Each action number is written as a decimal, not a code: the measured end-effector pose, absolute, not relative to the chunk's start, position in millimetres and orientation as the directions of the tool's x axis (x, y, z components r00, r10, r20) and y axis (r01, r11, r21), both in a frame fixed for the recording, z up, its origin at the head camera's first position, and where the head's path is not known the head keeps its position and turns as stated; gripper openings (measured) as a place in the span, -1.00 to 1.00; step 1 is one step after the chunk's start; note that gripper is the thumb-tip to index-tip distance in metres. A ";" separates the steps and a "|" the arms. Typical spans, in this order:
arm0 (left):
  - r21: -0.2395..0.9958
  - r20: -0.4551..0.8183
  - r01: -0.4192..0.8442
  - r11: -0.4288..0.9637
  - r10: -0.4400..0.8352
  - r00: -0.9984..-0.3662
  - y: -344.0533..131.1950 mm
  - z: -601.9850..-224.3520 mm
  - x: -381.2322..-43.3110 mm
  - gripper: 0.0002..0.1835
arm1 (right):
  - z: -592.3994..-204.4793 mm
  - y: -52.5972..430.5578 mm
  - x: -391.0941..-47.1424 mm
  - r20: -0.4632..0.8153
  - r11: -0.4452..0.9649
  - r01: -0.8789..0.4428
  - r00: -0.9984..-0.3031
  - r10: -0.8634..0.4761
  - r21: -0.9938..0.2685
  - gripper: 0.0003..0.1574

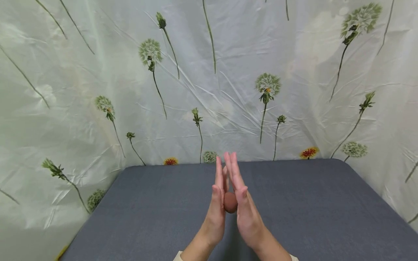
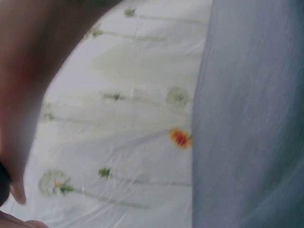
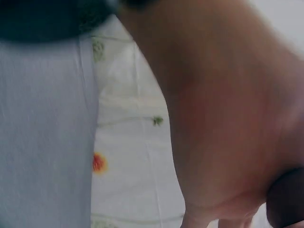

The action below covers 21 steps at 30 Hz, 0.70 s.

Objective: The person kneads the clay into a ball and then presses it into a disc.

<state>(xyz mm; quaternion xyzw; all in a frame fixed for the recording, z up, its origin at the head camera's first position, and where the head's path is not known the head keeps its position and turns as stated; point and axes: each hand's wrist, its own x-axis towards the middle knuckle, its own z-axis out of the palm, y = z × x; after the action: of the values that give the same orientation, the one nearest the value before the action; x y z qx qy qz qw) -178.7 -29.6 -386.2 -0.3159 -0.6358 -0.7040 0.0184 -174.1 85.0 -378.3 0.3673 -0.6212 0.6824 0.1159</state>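
A smooth reddish-brown ball [image 1: 230, 202] sits between the two palms, above the table; its material cannot be told. My left hand [image 1: 215, 208] presses it from the left and my right hand [image 1: 247, 214] from the right. Both hands stand upright with fingers straight and pointing away from me. Only the near face of the ball shows in the head view. At the lower left of the left wrist view the ball [image 2: 4, 185] is a dark edge beside the blurred hand. The right wrist view catches the ball [image 3: 287, 199] as a dark round shape at the lower right.
Below the hands spreads a table with a dark grey-blue cloth top [image 1: 156, 214]. A pale, shiny, creased curtain [image 1: 228, 90] printed with dandelions and orange flowers hangs behind the table and along both sides.
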 end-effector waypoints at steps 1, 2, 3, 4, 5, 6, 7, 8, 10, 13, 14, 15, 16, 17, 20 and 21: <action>0.878 0.478 0.445 -0.177 0.384 -0.790 -26.2 -387.6 -176.0 -0.27 | -377.2 88.8 -176.3 0.631 -0.198 -0.600 -0.719 -0.292 -0.775 -0.17; 0.870 0.489 0.466 -0.159 0.389 -0.781 -23.4 -388.5 -172.9 -0.29 | -376.3 92.1 -178.4 0.614 -0.197 -0.582 -0.735 -0.288 -0.789 -0.16; 0.862 0.500 0.488 -0.137 0.392 -0.772 -21.3 -388.7 -169.9 -0.31 | -375.7 94.7 -180.5 0.595 -0.198 -0.561 -0.750 -0.288 -0.803 -0.15; 0.852 0.512 0.511 -0.117 0.391 -0.765 -20.1 -388.2 -167.1 -0.32 | -375.8 96.2 -182.1 0.579 -0.193 -0.546 -0.764 -0.285 -0.815 -0.15; 0.841 0.525 0.533 -0.096 0.384 -0.759 -20.1 -387.3 -164.7 -0.33 | -376.6 96.5 -183.7 0.565 -0.191 -0.531 -0.775 -0.285 -0.825 -0.15; 0.834 0.534 0.546 -0.082 0.375 -0.758 -21.0 -385.2 -163.0 -0.34 | -378.2 95.6 -184.9 0.551 -0.190 -0.518 -0.783 -0.287 -0.834 -0.15; 0.824 0.547 0.562 -0.074 0.363 -0.755 -23.1 -382.1 -162.1 -0.33 | -380.1 93.4 -185.7 0.541 -0.192 -0.506 -0.788 -0.293 -0.841 -0.15; 0.813 0.563 0.577 -0.074 0.350 -0.749 -26.3 -378.8 -162.2 -0.31 | -382.3 89.8 -185.9 0.534 -0.197 -0.496 -0.790 -0.303 -0.846 -0.16; 0.798 0.589 0.597 -0.080 0.314 -0.745 -34.9 -371.5 -164.3 -0.25 | -388.8 80.0 -184.5 0.534 -0.202 -0.495 -0.777 -0.333 -0.845 -0.19; 0.787 0.612 0.611 -0.089 0.246 -0.752 -50.1 -362.8 -172.1 -0.18 | -398.5 63.4 -176.7 0.552 -0.211 -0.513 -0.733 -0.397 -0.832 -0.26; 0.788 0.612 0.609 -0.088 0.223 -0.759 -54.6 -361.4 -175.5 -0.17 | -400.9 58.5 -173.4 0.568 -0.219 -0.528 -0.710 -0.416 -0.821 -0.27; 0.797 0.602 0.597 -0.091 0.205 -0.772 -58.4 -360.8 -178.7 -0.16 | -402.3 54.5 -169.7 0.585 -0.223 -0.547 -0.688 -0.429 -0.807 -0.28; 0.807 0.589 0.581 -0.102 0.193 -0.785 -61.1 -361.0 -182.0 -0.16 | -402.7 51.7 -166.1 0.601 -0.227 -0.564 -0.670 -0.437 -0.794 -0.28; 0.816 0.578 0.567 -0.113 0.190 -0.794 -62.7 -362.4 -185.3 -0.15 | -402.1 50.2 -163.1 0.612 -0.234 -0.574 -0.656 -0.442 -0.785 -0.28; 0.851 0.525 0.505 -0.144 0.224 -0.821 -59.2 -370.4 -191.4 -0.16 | -396.4 53.0 -159.1 0.661 -0.246 -0.623 -0.624 -0.417 -0.742 -0.27; 0.860 0.510 0.486 -0.155 0.246 -0.825 -55.9 -373.6 -192.0 -0.17 | -393.6 56.2 -159.1 0.671 -0.241 -0.635 -0.622 -0.404 -0.734 -0.26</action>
<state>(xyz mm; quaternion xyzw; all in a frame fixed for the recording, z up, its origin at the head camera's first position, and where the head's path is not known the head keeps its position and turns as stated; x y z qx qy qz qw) -192.0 -55.9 -373.6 -0.2837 -0.6446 -0.7049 0.0851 -159.1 56.2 -393.6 0.4260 -0.6098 0.6627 0.0870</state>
